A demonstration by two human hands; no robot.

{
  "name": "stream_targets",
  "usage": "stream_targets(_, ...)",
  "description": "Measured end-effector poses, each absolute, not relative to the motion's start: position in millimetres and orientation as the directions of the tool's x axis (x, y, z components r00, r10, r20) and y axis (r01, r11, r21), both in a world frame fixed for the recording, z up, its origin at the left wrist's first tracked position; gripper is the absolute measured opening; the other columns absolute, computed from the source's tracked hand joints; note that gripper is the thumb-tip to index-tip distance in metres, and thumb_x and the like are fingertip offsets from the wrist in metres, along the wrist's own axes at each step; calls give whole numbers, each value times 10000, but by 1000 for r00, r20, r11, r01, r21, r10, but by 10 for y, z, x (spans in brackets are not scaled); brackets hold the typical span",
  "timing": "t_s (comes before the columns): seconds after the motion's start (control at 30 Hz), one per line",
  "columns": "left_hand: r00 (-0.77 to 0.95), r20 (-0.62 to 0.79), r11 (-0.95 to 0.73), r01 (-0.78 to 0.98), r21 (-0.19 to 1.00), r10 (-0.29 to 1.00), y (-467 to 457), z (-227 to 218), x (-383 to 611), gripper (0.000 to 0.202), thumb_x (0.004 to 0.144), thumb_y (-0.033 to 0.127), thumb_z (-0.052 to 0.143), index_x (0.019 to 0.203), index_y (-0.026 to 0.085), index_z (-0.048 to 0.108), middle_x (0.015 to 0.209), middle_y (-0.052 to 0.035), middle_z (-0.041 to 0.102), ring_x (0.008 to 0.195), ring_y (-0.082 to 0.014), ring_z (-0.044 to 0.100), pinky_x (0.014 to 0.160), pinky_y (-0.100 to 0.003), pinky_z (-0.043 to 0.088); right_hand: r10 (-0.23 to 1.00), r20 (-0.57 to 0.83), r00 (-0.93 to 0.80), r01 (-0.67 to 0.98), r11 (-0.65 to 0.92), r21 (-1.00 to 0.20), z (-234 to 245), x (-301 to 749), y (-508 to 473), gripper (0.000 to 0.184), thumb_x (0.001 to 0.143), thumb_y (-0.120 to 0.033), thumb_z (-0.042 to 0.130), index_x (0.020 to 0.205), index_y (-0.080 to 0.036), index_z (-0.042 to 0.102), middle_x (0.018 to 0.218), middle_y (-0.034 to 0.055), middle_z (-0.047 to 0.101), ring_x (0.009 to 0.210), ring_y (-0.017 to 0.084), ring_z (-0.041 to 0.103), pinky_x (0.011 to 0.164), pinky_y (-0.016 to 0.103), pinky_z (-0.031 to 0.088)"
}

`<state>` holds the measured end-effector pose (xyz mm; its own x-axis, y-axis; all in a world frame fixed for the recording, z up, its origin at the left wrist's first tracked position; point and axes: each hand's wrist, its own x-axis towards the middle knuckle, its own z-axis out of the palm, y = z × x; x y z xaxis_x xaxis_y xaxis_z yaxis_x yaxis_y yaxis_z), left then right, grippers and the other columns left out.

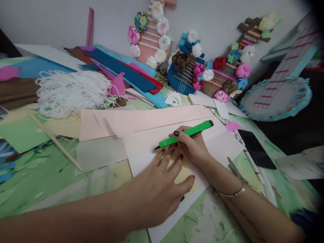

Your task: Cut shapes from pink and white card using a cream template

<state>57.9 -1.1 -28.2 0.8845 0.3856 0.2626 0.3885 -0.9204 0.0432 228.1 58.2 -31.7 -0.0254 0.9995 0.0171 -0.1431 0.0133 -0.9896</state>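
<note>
My right hand (192, 145) grips a green pen (187, 133), its dark tip touching a white sheet (141, 162) near the middle of the table. My left hand (159, 189) lies flat with fingers spread, pressing a small cream-yellow template (186, 173) onto that white sheet. The two hands touch at the fingertips. A silver bangle (233, 193) circles my right wrist. Pale pink sheets (152, 121) lie just beyond the white one.
A tangle of white string (71, 91) and stacked coloured paper (126, 71) sit at the back left. Paper guitars with flowers (187, 67) lean on the wall. A black phone (255, 148), scissors (234, 167) and a thin wooden stick (58, 143) lie on the green table.
</note>
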Motion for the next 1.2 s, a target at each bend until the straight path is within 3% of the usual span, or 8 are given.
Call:
stream_targets(0.33, 882, 266, -919, 391, 44, 388, -6, -262, 580, 479, 969, 417, 484, 1405, 217, 464, 1409, -251, 492, 1404, -490, 347, 1081, -642, 346, 997, 69, -23, -43, 68, -997, -357, 2301, 578, 291, 742, -383, 793, 631, -186, 610, 543, -30, 561, 500, 127, 571, 467, 250, 461)
stream_targets(0.97, 885, 250, -919, 390, 61, 392, -1, -251, 579, 474, 972, 420, 484, 1404, 224, 465, 1421, -245, 485, 1405, -487, 345, 1081, -647, 331, 999, 39, -20, -48, 38, -998, -329, 2284, 562, 265, 745, -355, 779, 639, -182, 609, 566, -8, 623, 497, 132, 596, 458, 244, 456)
stream_targets(1.2, 888, 243, -920, 386, 67, 390, 6, -247, 574, 470, 979, 411, 474, 1412, 229, 458, 1428, -247, 477, 1421, -476, 322, 1094, -644, 313, 1000, 12, -25, -128, 9, -992, -332, 2280, 558, 251, 734, -337, 778, 641, -181, 605, 570, -1, 659, 459, 130, 610, 424, 228, 462)
